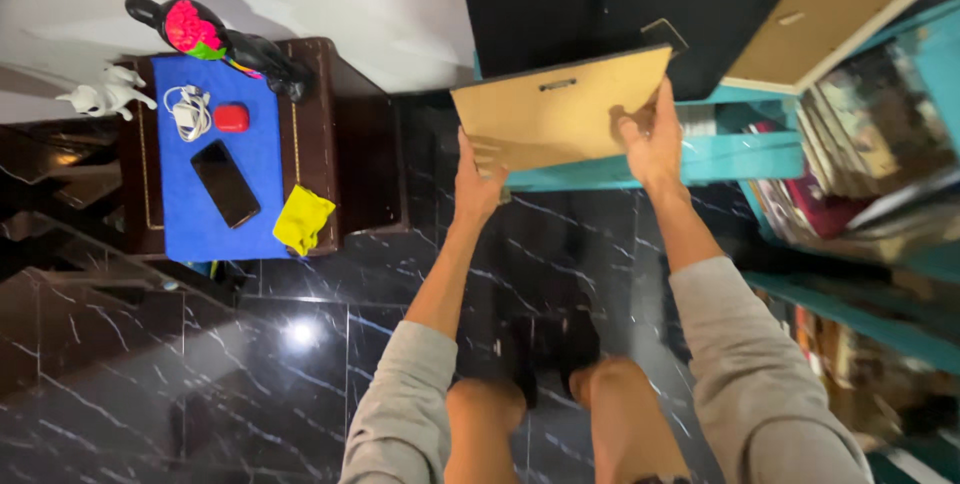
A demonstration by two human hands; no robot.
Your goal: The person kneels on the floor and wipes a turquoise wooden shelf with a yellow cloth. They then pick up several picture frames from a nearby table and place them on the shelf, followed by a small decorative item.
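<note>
Floor (200, 374) of black marble, dark side table (355, 159) at left. Teal shelf (730, 156) ahead. Picture frame (555, 109), brown back toward viewer, long axis across view, held above shelf edge. Left hand (478, 187) closed on lower left edge; right hand (652, 139) closed on right edge, higher and nearer shelf.

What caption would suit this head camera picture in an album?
Both hands, left hand and right hand, hold a brown-backed picture frame above a teal shelf.
</note>
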